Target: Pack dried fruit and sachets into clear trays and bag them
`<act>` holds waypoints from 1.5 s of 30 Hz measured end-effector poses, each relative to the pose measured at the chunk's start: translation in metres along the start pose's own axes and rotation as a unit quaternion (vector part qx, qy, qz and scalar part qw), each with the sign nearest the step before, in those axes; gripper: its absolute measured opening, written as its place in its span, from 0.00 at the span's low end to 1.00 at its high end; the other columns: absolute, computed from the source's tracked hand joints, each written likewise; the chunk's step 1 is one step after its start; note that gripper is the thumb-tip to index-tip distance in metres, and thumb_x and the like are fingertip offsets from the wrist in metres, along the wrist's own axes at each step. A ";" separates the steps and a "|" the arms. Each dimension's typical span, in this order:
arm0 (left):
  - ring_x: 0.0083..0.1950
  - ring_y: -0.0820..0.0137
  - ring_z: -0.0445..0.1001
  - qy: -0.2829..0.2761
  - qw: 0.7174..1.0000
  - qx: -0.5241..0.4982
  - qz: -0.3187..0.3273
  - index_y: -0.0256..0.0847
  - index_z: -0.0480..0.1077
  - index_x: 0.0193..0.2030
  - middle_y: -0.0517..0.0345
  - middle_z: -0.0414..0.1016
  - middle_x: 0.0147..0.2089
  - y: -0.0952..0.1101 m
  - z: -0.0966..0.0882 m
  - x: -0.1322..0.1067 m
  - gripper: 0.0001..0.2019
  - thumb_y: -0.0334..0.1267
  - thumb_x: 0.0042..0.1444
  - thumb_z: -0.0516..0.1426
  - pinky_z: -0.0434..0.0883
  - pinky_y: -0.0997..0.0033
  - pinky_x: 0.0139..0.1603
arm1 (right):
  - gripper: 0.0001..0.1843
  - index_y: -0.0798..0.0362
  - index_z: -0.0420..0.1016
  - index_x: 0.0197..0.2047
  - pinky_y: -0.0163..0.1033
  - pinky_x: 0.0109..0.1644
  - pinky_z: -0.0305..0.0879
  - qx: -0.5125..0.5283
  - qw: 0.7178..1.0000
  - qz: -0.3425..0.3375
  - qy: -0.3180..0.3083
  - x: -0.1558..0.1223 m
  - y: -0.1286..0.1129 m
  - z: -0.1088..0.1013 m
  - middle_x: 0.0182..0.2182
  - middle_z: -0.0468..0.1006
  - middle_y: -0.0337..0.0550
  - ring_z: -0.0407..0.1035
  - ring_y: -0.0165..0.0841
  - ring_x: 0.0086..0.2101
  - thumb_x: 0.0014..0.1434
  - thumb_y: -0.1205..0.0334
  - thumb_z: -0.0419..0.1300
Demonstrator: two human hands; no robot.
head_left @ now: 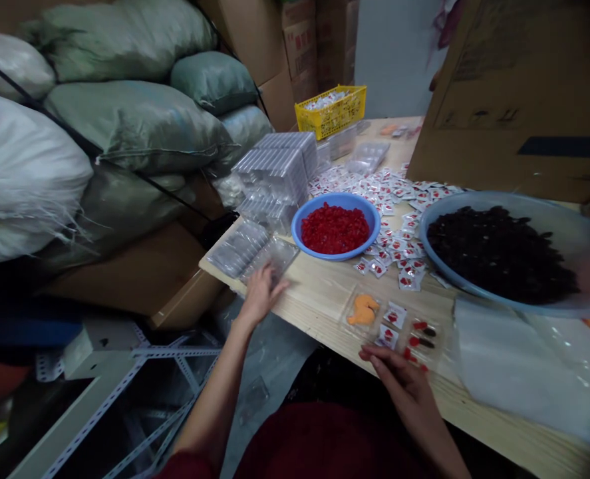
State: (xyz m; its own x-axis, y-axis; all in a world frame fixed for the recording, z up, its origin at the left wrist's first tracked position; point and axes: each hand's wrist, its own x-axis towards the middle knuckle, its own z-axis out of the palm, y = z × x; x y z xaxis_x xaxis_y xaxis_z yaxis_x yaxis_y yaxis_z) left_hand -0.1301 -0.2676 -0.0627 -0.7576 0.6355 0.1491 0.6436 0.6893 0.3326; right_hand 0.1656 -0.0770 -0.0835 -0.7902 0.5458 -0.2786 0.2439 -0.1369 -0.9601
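Note:
My left hand (261,296) reaches to the clear plastic trays (239,247) lying in a row at the table's left edge. Its thumb stands apart from the fingers, whose tips are blurred at the nearest tray. In front of me lies a filled clear tray (350,327), holding an orange curved piece (363,310), two small printed sachets (395,315) and several red and dark pieces (423,336). At this tray's near edge is my right hand (399,376), thumb and fingertips drawn together. Whatever may be between them is hidden.
A blue bowl of red pieces (335,255) and a larger basin of dark pieces (474,293) stand among scattered sachets (397,249). Stacked trays (285,163), a yellow basket (332,122) and a cardboard box (504,153) are behind. Plastic bags (519,366) lie right.

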 end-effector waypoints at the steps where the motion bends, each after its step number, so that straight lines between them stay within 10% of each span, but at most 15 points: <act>1: 0.68 0.48 0.61 -0.031 0.999 0.014 0.000 0.36 0.62 0.60 0.34 0.64 0.66 -0.007 0.014 0.000 0.27 0.54 0.62 0.55 0.60 0.44 0.66 | 0.20 0.45 0.82 0.45 0.50 0.60 0.68 0.000 1.000 0.000 -0.008 0.002 -0.001 0.004 0.47 0.82 0.46 0.73 0.46 0.53 0.58 0.42 0.63; 9: 0.78 0.56 0.31 -0.012 0.999 0.027 0.022 0.37 0.43 0.75 0.39 0.35 0.78 -0.021 0.061 -0.003 0.30 0.32 0.67 0.44 0.43 0.42 0.74 | 0.21 0.47 0.82 0.45 0.50 0.59 0.69 0.007 1.000 0.012 -0.022 0.002 0.005 0.004 0.49 0.81 0.49 0.72 0.47 0.54 0.57 0.42 0.63; 17: 0.77 0.57 0.44 0.054 0.986 -0.146 0.053 0.45 0.48 0.74 0.46 0.43 0.77 0.013 -0.011 -0.030 0.39 0.19 0.56 0.48 0.51 0.44 0.74 | 0.21 0.49 0.82 0.45 0.49 0.56 0.71 0.017 0.994 0.024 -0.104 -0.003 -0.001 0.043 0.44 0.82 0.50 0.76 0.45 0.47 0.60 0.42 0.62; 19: 0.75 0.59 0.52 0.141 0.955 -0.255 0.046 0.48 0.58 0.71 0.51 0.52 0.75 0.049 -0.043 -0.044 0.30 0.24 0.62 0.49 0.49 0.48 0.75 | 0.20 0.50 0.81 0.47 0.50 0.59 0.68 0.034 0.991 0.032 -0.127 -0.003 -0.008 0.053 0.46 0.82 0.50 0.75 0.44 0.49 0.61 0.44 0.62; 22: 0.72 0.58 0.59 0.260 0.832 -0.490 0.004 0.50 0.68 0.64 0.56 0.62 0.71 0.111 -0.069 -0.057 0.21 0.34 0.65 0.55 0.59 0.51 0.72 | 0.25 0.44 0.72 0.61 0.52 0.63 0.64 0.105 0.983 0.044 -0.146 -0.004 -0.020 0.063 0.57 0.75 0.47 0.71 0.41 0.55 0.63 0.46 0.62; 25: 0.70 0.59 0.63 0.271 0.728 -0.628 -0.044 0.51 0.70 0.61 0.56 0.65 0.69 0.149 -0.053 -0.063 0.17 0.39 0.65 0.56 0.63 0.54 0.69 | 0.31 0.40 0.61 0.68 0.49 0.58 0.68 0.210 0.973 0.044 -0.089 -0.007 -0.030 0.060 0.55 0.75 0.46 0.73 0.37 0.51 0.64 0.47 0.61; 27: 0.68 0.59 0.65 0.227 0.711 -0.661 -0.083 0.48 0.71 0.60 0.52 0.67 0.67 0.154 -0.028 -0.067 0.17 0.40 0.65 0.57 0.67 0.55 0.67 | 0.30 0.42 0.63 0.66 0.42 0.50 0.71 0.224 0.974 0.030 0.011 -0.011 -0.030 0.047 0.44 0.79 0.43 0.74 0.33 0.42 0.62 0.49 0.63; 33: 0.54 0.64 0.75 0.065 0.813 -0.568 -0.112 0.41 0.74 0.52 0.49 0.76 0.53 0.129 0.055 -0.060 0.14 0.37 0.59 0.61 0.74 0.64 0.56 | 0.41 0.46 0.60 0.66 0.34 0.38 0.65 0.063 0.964 -0.027 0.258 -0.011 0.007 -0.012 0.32 0.73 0.35 0.67 0.28 0.31 0.54 0.50 0.70; 45: 0.56 0.62 0.70 0.045 0.950 -0.307 0.045 0.42 0.71 0.54 0.48 0.71 0.53 0.123 0.103 -0.003 0.16 0.30 0.60 0.55 0.68 0.56 0.60 | 0.30 0.59 0.69 0.63 0.43 0.40 0.68 -0.272 0.915 -0.132 0.267 0.041 0.027 -0.056 0.35 0.70 0.44 0.65 0.35 0.32 0.64 0.48 0.56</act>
State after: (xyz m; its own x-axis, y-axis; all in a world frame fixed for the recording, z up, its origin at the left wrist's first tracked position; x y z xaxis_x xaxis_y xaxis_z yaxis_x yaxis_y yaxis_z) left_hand -0.0371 -0.1487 -0.1181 -0.7267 0.6307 0.2722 0.5423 0.2835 0.7909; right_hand 0.1711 -0.0119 -0.1195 -0.5100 0.8467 0.1519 0.4438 0.4103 -0.7967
